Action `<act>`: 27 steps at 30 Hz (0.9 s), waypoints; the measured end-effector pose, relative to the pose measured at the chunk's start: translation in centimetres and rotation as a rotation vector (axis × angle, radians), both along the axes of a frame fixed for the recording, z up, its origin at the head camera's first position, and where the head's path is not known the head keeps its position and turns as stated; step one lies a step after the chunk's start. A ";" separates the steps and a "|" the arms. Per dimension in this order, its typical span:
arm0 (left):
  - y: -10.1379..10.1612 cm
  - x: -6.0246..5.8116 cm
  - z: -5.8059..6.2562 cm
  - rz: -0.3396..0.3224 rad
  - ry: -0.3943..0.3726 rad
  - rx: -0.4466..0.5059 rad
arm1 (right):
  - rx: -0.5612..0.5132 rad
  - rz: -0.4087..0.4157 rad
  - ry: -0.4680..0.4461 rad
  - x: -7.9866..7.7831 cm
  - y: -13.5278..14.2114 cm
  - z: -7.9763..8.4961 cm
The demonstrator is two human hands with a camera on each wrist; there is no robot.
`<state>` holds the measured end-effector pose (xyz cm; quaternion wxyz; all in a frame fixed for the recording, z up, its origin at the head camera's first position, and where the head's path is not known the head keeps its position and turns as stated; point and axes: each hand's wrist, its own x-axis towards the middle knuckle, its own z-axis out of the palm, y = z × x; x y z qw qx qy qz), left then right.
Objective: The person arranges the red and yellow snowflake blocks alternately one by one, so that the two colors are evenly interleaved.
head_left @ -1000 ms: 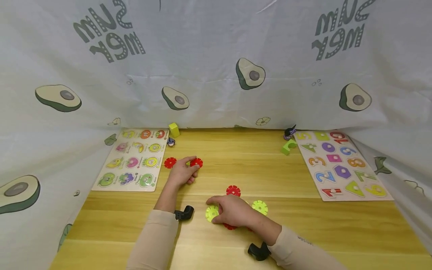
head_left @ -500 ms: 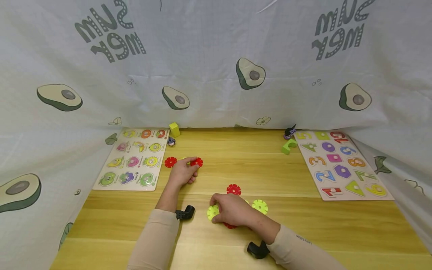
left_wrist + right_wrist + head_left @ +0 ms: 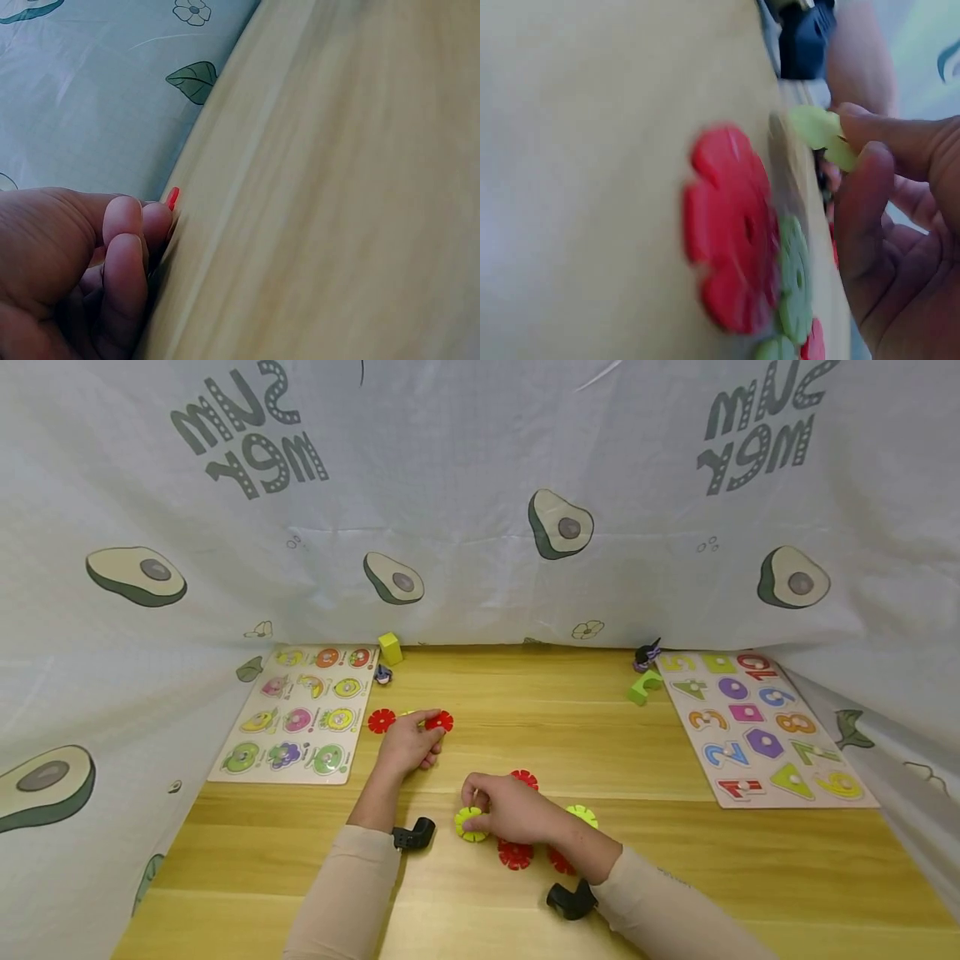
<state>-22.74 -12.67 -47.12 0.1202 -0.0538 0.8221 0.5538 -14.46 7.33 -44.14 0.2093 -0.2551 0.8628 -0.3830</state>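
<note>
My right hand (image 3: pixel 516 808) pinches a yellow-green notched plastic disc (image 3: pixel 467 823) between thumb and index finger; in the right wrist view this disc (image 3: pixel 811 126) is held off the table. My left hand (image 3: pixel 407 745) has thumb and index finger at the edges of a red notched disc (image 3: pixel 442 720), whose rim (image 3: pixel 174 196) shows past the fingertips in the left wrist view. Left of it lies another red disc (image 3: pixel 381 721), and a yellow piece between them is mostly hidden by the hand. Around my right hand lie red discs (image 3: pixel 516 856) and a yellow-green disc (image 3: pixel 582 816).
A fruit puzzle board (image 3: pixel 300 714) lies at the left and a number-and-shape board (image 3: pixel 761 727) at the right. Near the back curtain (image 3: pixel 480 577) stand a yellow block (image 3: pixel 390 648), a small figure (image 3: pixel 383 675), a green arch block (image 3: pixel 643 687) and a dark figure (image 3: pixel 647 655).
My right hand has moved slightly away from me and lifted the yellow-green disc, which now tilts. More of the red discs beneath it shows. My left hand stays in place.
</note>
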 end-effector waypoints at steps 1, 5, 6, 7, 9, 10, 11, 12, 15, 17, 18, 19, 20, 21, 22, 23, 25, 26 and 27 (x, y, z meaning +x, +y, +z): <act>0.0 0.0 0.0 -0.002 0.003 -0.004 | -0.030 -0.029 -0.032 -0.5 0.0 0.0; 0.0 -0.1 0.0 0.005 -0.003 -0.014 | -0.126 -0.178 -0.150 -2.8 0.0 0.3; 0.0 -0.1 0.0 0.007 -0.006 -0.013 | -0.135 -0.219 -0.167 -3.4 -0.1 0.3; 0.0 -0.1 0.0 0.009 -0.011 -0.012 | -0.140 -0.257 -0.173 -4.1 -0.1 0.3; 0.0 -0.1 0.0 0.012 -0.019 -0.010 | -0.138 -0.323 -0.175 -5.3 -0.3 0.4; 0.0 -0.1 0.0 0.014 -0.021 -0.010 | -0.129 -0.350 -0.170 -5.9 -0.4 0.4; 0.1 -0.1 0.0 0.015 -0.022 -0.010 | -0.119 -0.370 -0.161 -6.5 -0.6 0.4; 0.1 -0.1 0.0 0.016 -0.022 -0.012 | -0.110 -0.386 -0.154 -7.1 -0.7 0.4; 0.1 -0.2 0.0 0.018 -0.024 -0.017 | -0.046 -0.401 -0.122 -8.6 -0.9 0.3; 0.1 -0.2 0.0 0.018 -0.024 -0.018 | 0.004 -0.401 -0.102 -9.5 -1.1 0.2; 0.1 -0.2 0.0 0.015 -0.022 -0.018 | 0.038 -0.399 -0.086 -9.9 -1.1 0.2; 0.1 -0.2 0.0 0.014 -0.021 -0.017 | 0.075 -0.395 -0.069 -10.3 -1.2 0.1; 0.1 -0.2 0.0 0.014 -0.020 -0.016 | 0.108 -0.391 -0.053 -10.6 -1.3 0.1; 0.1 -0.2 -0.1 0.013 -0.020 -0.013 | 0.138 -0.387 -0.041 -10.9 -1.4 0.1; 0.1 -0.2 -0.1 0.012 -0.019 -0.011 | 0.174 -0.382 -0.022 -11.2 -1.6 0.1; 0.1 -0.2 -0.1 0.010 -0.019 -0.009 | 0.213 -0.377 -0.003 -11.4 -1.7 0.1; 0.1 -0.2 -0.1 0.011 -0.022 -0.007 | 0.277 -0.376 0.033 -11.7 -1.9 0.1; 0.1 -0.2 -0.1 0.009 -0.021 -0.010 | 0.298 -0.378 0.044 -11.8 -1.9 0.1; 0.2 -0.2 -0.1 0.006 -0.020 -0.012 | 0.317 -0.382 0.050 -11.9 -1.9 -0.1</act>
